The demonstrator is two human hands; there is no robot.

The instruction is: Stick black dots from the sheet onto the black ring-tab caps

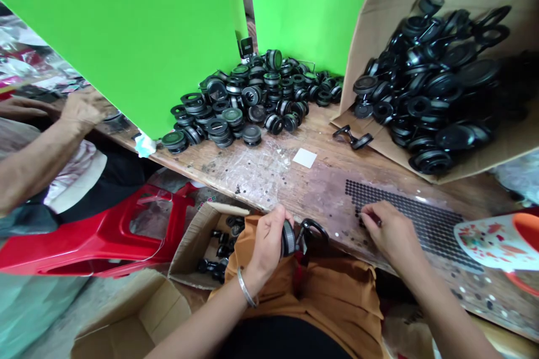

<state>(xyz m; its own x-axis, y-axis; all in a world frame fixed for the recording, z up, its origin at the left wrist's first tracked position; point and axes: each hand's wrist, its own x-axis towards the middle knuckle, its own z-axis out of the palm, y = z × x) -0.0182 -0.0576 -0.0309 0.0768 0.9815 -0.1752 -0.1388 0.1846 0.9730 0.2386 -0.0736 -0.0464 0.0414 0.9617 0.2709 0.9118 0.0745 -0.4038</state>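
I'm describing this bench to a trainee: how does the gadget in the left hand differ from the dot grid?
The gadget is bulky with a ribbed rim; the dot grid is flat, made of many small dots in rows. The gadget is held in the left hand over the lap, while the dot grid lies on the bench with the right hand at its edge. Both are mostly black.

Bright green panels (pixel 138 28) wall in the counter (pixel 328 182) at its back and left, and near the counter's right end is a white mug (pixel 484 242) — orange inside, splashed with colour. A white square (pixel 305 158) lies flat mid-counter; left of the counter — lower down — is a red plastic chair (pixel 101 242).
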